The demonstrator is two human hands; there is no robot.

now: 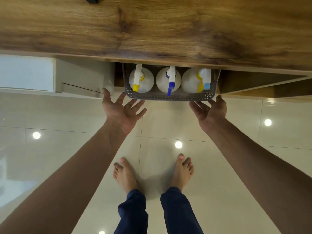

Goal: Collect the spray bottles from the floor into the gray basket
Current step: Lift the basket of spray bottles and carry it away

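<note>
The gray basket [170, 97] sits under the edge of a wooden counter, its perforated front wall facing me. Three white spray bottles stand upright inside it: one with a yellow nozzle [141, 80] on the left, one with a blue nozzle [168, 81] in the middle, one with a yellow and light-blue head [194, 81] on the right. My left hand [121, 112] is open, fingers spread, just in front of the basket's left corner. My right hand [210, 112] is open at the right corner, its fingertips close to the basket's front wall; contact is unclear.
The wooden counter top [152, 31] overhangs the basket's back half. A white cabinet [81, 78] stands to the left, open wooden shelving [261, 85] to the right. Glossy cream floor tiles [160, 132] spread below, with my bare feet [152, 173] on them.
</note>
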